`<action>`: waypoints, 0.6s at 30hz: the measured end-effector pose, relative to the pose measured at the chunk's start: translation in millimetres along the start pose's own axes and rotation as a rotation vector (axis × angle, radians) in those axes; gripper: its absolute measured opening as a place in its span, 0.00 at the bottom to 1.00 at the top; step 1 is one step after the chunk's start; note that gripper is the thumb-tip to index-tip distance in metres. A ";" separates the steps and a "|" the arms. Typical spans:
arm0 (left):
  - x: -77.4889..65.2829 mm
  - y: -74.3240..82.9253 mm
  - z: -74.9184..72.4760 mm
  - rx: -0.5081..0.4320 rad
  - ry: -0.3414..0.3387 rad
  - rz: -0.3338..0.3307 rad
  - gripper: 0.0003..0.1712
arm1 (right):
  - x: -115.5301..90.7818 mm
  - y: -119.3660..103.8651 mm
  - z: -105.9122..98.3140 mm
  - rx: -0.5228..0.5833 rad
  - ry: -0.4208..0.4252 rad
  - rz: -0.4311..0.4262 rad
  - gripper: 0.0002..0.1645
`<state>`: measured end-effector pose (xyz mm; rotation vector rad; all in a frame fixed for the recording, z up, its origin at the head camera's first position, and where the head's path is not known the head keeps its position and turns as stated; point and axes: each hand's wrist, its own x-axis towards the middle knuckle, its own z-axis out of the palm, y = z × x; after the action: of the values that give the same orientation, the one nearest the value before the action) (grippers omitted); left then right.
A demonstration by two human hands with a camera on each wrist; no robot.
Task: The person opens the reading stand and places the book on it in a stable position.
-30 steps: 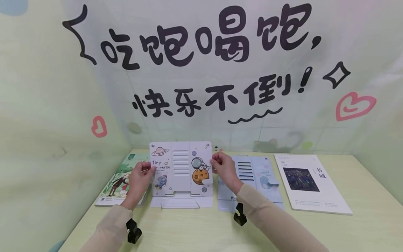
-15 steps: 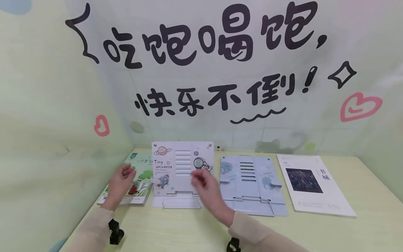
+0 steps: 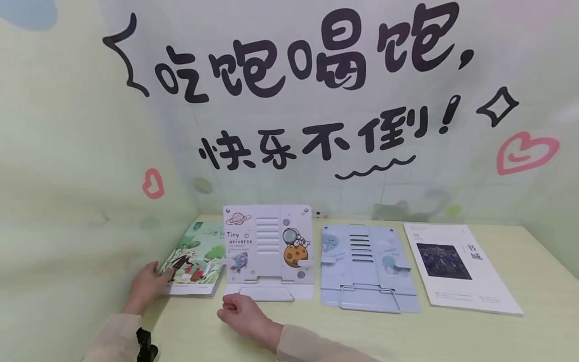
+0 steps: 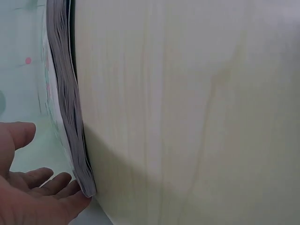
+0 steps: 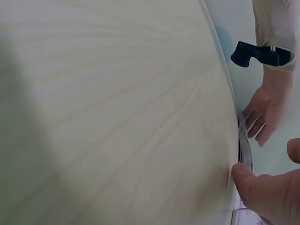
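Note:
A green illustrated book (image 3: 203, 246) lies on the left of the table. Beside its left edge is my left hand (image 3: 143, 289); in the left wrist view, the fingers (image 4: 44, 180) reach the corner of the thick page block (image 4: 70, 103), and the thumb is spread away from it. My right hand (image 3: 251, 318) hovers in front of the white book stand (image 3: 264, 231), its fingers loosely bent with nothing in them. That stand is upright, printed with a planet, a rocket and an astronaut. The right wrist view also catches the left hand (image 5: 266, 110) at the book.
A pale blue book stand (image 3: 362, 276), leaning back, stands right of the white one. Farther right lies a white magazine (image 3: 470, 271) with a dark picture. A printed curtain (image 3: 280, 196) closes off the back and sides of the table (image 3: 452, 337).
Both hands have left the white stand. The left hand has moved left and down to the green book's edge, while the right has come down and left in front of the stand.

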<state>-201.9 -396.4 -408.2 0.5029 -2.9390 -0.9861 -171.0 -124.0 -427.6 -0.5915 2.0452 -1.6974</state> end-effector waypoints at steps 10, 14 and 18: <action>-3.3 0.5 2.7 0.026 -0.013 -0.007 0.42 | 14.8 1.0 13.8 0.164 -0.112 0.119 0.35; -3.1 0.6 5.0 0.038 -0.017 -0.023 0.42 | 16.3 2.2 14.1 0.184 -0.150 0.152 0.35; -4.6 -2.0 5.5 0.056 -0.006 -0.040 0.40 | 17.6 3.1 14.7 0.221 -0.152 0.190 0.35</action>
<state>-197.4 -393.4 -413.3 0.5627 -2.9808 -0.9132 -177.4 -145.3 -434.0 -0.4244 1.7226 -1.6816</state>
